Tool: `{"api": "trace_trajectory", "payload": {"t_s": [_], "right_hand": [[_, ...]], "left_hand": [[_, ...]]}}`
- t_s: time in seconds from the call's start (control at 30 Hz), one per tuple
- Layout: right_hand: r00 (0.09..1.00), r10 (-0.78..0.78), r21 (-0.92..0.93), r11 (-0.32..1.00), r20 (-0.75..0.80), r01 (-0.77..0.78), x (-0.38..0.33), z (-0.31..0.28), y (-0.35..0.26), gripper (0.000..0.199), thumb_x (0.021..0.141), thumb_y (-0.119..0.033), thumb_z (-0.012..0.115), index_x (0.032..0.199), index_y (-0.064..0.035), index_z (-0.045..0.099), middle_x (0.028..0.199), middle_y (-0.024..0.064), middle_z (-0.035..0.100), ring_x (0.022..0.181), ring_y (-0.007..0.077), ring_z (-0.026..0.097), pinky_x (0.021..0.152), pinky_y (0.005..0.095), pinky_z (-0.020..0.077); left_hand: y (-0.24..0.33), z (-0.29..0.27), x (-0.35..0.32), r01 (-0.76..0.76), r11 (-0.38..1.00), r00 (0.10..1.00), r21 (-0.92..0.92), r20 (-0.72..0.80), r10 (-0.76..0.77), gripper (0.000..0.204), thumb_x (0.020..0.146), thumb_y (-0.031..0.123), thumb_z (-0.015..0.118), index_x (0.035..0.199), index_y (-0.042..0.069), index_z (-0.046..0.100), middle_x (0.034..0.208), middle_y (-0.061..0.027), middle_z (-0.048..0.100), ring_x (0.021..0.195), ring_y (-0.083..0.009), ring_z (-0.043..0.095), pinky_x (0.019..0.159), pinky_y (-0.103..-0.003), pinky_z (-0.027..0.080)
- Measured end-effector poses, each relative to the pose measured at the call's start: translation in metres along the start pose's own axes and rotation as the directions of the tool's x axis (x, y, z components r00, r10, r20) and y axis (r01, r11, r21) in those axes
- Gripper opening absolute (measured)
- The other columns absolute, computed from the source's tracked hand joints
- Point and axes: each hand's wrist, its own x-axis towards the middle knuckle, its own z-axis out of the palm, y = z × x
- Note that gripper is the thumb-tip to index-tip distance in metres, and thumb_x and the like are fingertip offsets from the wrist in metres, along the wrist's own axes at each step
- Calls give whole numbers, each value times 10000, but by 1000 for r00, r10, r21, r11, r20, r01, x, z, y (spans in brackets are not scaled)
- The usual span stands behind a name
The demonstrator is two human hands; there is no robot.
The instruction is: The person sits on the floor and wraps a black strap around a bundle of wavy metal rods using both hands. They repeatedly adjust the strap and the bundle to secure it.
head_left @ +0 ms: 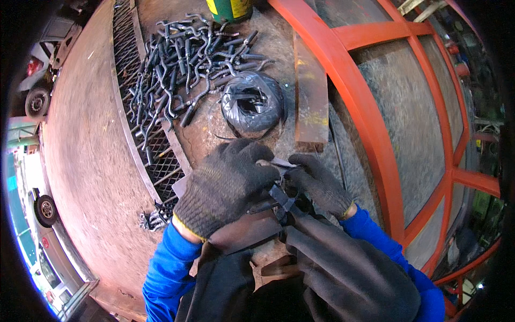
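Both my hands wear dark knit gloves and meet above my knees in the middle of the view. My left hand (228,185) is closed, its fingers pinched on a small, thin, pale piece (282,162). My right hand (322,185) is closed on the same piece from the other side; its exact kind cannot be made out. Just below the fingers, a dark flat-ended metal piece (281,197) sticks up near my lap. Beyond my hands lies a ring-shaped bundle (252,115) in shiny black plastic, with dark bits in its hollow centre.
A heap of bent dark metal rods (182,70) spreads over the ground and a mesh grate (126,59). A green-and-yellow bucket (229,9) stands beyond. An orange-red metal frame (365,107) rises along the right, beside a flat rusty bar (311,102). Vehicles are at far left.
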Motion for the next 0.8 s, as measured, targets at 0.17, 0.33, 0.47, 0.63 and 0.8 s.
{"api": "trace_trajectory", "payload": {"t_s": [0.17,0.33,0.47,0.63,0.8], "right_hand": [[999,-21,-72,997,38,24,18,4,-1,261,937,-229,645,1076,-14,690,1022,168,702,927,241,683,843,367,525],[981,-196,0,981,-4,196,20,29,1,241,938,-229,642,1033,-12,691,952,177,698,879,275,684,787,372,524],[982,-190,-97,978,-22,187,22,35,14,262,946,-231,640,1083,-12,680,990,176,689,894,248,675,791,358,519],[991,-130,-277,951,40,136,24,37,13,246,927,-270,631,1021,-48,681,938,179,671,869,327,659,775,416,511],[928,-373,-354,869,-7,346,21,48,41,169,854,-259,651,901,-103,698,806,153,659,789,363,645,716,478,493]], "left_hand": [[18,-2,-10,-41,995,999,90,0,41,266,728,125,706,992,162,707,1076,-76,660,1054,-320,633,842,-426,548],[12,4,-21,-24,996,997,89,-66,30,307,724,90,716,1012,195,733,1076,-72,666,1065,-332,632,861,-434,547],[18,7,-22,10,1000,999,-3,-40,-10,317,730,66,711,1019,196,730,1101,-84,658,1105,-338,618,898,-440,536],[30,14,-22,58,996,997,-72,46,-55,296,762,36,669,1022,169,723,1134,-103,644,1139,-348,608,923,-432,526],[27,10,-24,65,994,998,-84,12,-64,303,760,44,676,1026,176,737,1105,-113,656,1085,-330,631,893,-420,534]]}}
